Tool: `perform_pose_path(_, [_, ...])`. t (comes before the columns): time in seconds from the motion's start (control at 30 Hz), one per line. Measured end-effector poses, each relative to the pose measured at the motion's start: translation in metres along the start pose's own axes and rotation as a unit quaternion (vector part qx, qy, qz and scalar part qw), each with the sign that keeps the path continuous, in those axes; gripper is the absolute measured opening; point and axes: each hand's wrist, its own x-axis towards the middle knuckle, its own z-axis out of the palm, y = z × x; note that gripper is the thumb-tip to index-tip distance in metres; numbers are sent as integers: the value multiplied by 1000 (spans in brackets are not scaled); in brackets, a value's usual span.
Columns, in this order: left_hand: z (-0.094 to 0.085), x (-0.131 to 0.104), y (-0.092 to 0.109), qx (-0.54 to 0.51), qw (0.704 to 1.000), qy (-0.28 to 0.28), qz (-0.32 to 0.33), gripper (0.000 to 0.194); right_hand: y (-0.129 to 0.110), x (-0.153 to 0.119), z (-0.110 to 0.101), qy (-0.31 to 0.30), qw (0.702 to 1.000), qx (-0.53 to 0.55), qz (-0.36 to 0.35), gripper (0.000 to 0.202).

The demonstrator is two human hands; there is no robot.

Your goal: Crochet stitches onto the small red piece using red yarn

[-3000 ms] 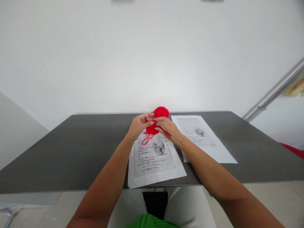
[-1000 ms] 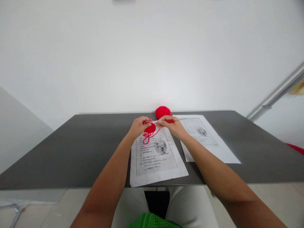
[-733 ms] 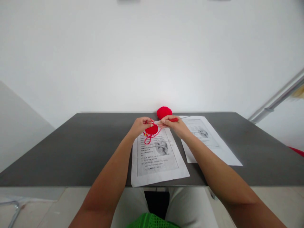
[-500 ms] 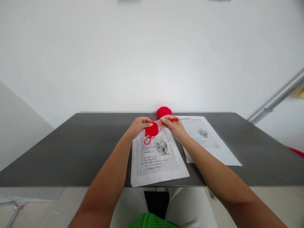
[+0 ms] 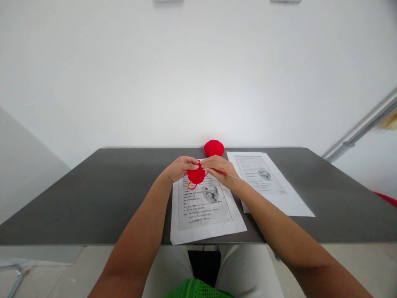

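Between finger and thumb, my left hand (image 5: 181, 168) pinches a round red crochet piece (image 5: 196, 176) by its upper edge. A small yellow stitch marker (image 5: 190, 185) and a loop of red yarn hang at the piece's lower left. My right hand (image 5: 221, 166) is closed on a crochet hook (image 5: 231, 176) with a red handle, its metal shaft pointing back over the wrist. The fingertips of that hand meet the top right of the piece, close to the left thumb. Exactly what they pinch there is too small to tell.
A red ball of yarn (image 5: 214, 147) stands at the back of the dark table (image 5: 124, 186), against the white wall. One printed sheet (image 5: 204, 223) lies below my hands. Another printed sheet (image 5: 291, 203) is to the right, partly behind my right forearm.
My right hand has come in against the crochet piece and tipped the hook's shaft down toward the wrist. The piece is slightly lower, and the yarn strands between the hands are shorter.
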Motion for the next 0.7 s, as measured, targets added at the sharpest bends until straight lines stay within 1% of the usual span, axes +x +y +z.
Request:
perform_pose_path(0.1, [2, -1, 1, 3, 1000, -2, -3, 30, 2, 0, 0, -10, 1000, -21, -13, 16])
perform_pose_path(0.17, [4, -1, 2, 12, 1000, 3, -2, 31, 2, 1, -1, -11, 1000, -24, -9, 17])
perform_pose_path(0.3, [8, 0, 1, 42, 999, -2, 18, 36, 0, 2, -1, 38, 999, -8, 30, 15])
perform_pose_path(0.4, [12, 2, 0, 81, 995, -2, 66, 41, -2, 2, 0, 55, 996, 6, 65, 16])
perform_pose_path(0.47, [13, 3, -1, 92, 992, 10, 91, 46, -2, 2, 1, 63, 995, 13, 81, 18])
perform_pose_path(0.53, [14, 5, -2, 87, 991, 26, 103, 51, -2, 2, 3, 76, 993, 16, 93, 19])
perform_pose_path(0.7, [17, 6, -4, 58, 989, 57, 120, 51, -2, 1, 5, 104, 987, -6, 123, 18])
